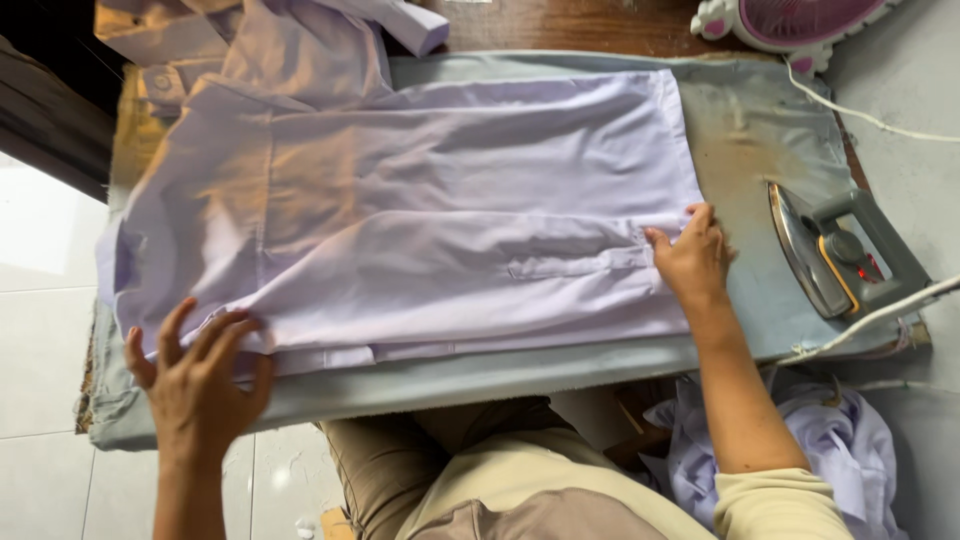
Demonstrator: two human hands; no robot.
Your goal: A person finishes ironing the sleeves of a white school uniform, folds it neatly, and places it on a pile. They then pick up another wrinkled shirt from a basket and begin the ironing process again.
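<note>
A pale lilac shirt (430,200) lies spread flat across a grey padded ironing board (760,130). My left hand (195,375) rests with fingers spread on the shirt's near left edge, pressing the cloth down. My right hand (690,255) pinches the cloth at the shirt's right end, near a sleeve cuff (575,265). An electric iron (835,250) stands on its side on the board to the right of my right hand, apart from it.
The iron's white cord (880,315) runs off the board's right edge. A pink and white fan (790,20) stands at the top right. More lilac clothes (830,440) lie heaped on the floor at the lower right. White floor tiles (40,330) show at the left.
</note>
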